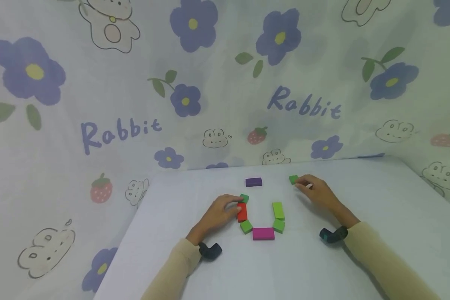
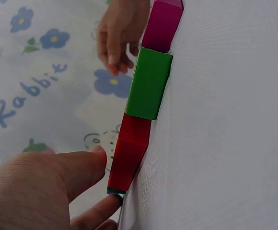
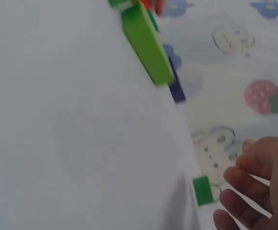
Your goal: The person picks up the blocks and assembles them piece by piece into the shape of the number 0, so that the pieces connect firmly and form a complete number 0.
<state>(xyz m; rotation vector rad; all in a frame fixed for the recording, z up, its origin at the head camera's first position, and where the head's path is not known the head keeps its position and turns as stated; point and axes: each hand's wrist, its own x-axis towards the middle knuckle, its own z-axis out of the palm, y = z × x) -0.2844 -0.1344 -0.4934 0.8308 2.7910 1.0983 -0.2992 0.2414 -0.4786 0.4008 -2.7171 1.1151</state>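
Note:
Several coloured blocks form a U on the table. My left hand point(image 1: 222, 211) is at its left side, its thumb by the red block point(image 1: 242, 213) and its fingertips at a small green block point(image 1: 244, 198). In the left wrist view the thumb and index finger reach out, and only a sliver of that green block shows past the red one. At the back right my right hand point(image 1: 316, 191) hovers beside another green block point(image 1: 293, 179). The right wrist view shows its fingers point(image 3: 242, 211) loosely bent, with a gap between them and that block.
The U also has a magenta block point(image 1: 263, 234), a lime block point(image 1: 278, 211) and two green corner blocks, left point(image 1: 246, 226) and right point(image 1: 279, 226). A purple block point(image 1: 253, 182) lies behind on the white table point(image 1: 285, 271). Patterned cloth point(image 1: 228, 104) hangs at the back.

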